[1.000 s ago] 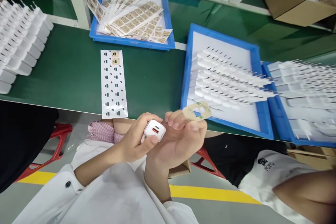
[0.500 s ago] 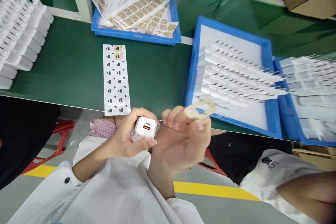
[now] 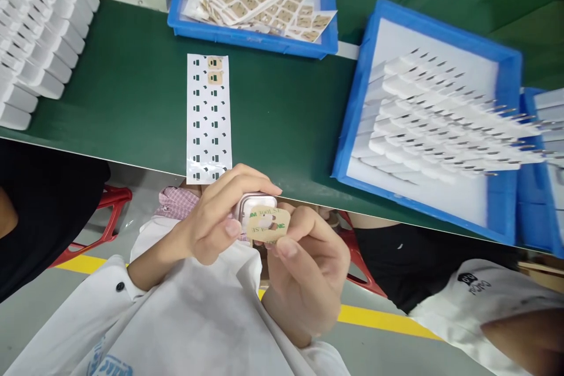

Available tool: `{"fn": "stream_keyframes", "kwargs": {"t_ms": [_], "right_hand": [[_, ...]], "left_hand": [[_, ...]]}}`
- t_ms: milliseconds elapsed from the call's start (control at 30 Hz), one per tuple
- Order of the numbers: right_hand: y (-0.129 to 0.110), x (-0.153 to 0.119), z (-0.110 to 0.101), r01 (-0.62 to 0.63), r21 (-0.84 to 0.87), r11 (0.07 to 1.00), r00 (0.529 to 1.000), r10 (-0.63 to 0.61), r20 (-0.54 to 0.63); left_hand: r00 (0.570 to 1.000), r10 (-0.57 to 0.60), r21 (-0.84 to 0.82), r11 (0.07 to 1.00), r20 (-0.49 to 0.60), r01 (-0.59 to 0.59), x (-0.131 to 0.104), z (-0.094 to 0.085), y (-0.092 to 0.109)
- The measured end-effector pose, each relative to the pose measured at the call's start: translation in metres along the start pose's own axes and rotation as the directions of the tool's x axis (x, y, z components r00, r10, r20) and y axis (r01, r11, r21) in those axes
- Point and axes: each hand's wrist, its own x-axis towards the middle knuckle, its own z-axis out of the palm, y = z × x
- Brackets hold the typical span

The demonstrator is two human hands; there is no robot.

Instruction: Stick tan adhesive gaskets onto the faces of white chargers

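In front of my body, at the table's near edge, my left hand (image 3: 215, 217) is wrapped round a small white charger (image 3: 244, 204). Only its rounded end shows. Between thumb and fingers, my right hand (image 3: 311, 264) pinches a tan adhesive sticker (image 3: 267, 228) with green lettering and cut-outs. The sticker overlaps the charger's end face in this view; whether they touch I cannot tell. A white backing sheet (image 3: 207, 123) with rows of small dark cut-outs lies on the table beyond my left hand, two tan stickers still on its far end.
A blue tray (image 3: 253, 34) at the back holds sticker sheets. Another blue tray (image 3: 343, 147) at right holds rows of white chargers (image 3: 440, 123) with metal prongs up. More white chargers (image 3: 48, 29) stand at far left. A person in a white sleeve (image 3: 467, 299) sits at right.
My right hand has brought the sticker down and left, in front of the charger. My left hand has turned the charger, so its ports no longer show. The view has shifted.
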Motion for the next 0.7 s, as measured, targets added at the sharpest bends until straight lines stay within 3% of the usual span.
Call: {"fn": "stream_keyframes", "kwargs": {"t_ms": [700], "right_hand": [[0.0053, -0.0003, -0.0062, -0.009, -0.055, 0.998, 0.999, 0.007, -0.048]], "left_hand": [[0.998, -0.063, -0.012, 0.998, 0.028, 0.063, 0.0025, 0.0044, 0.0012]]}}
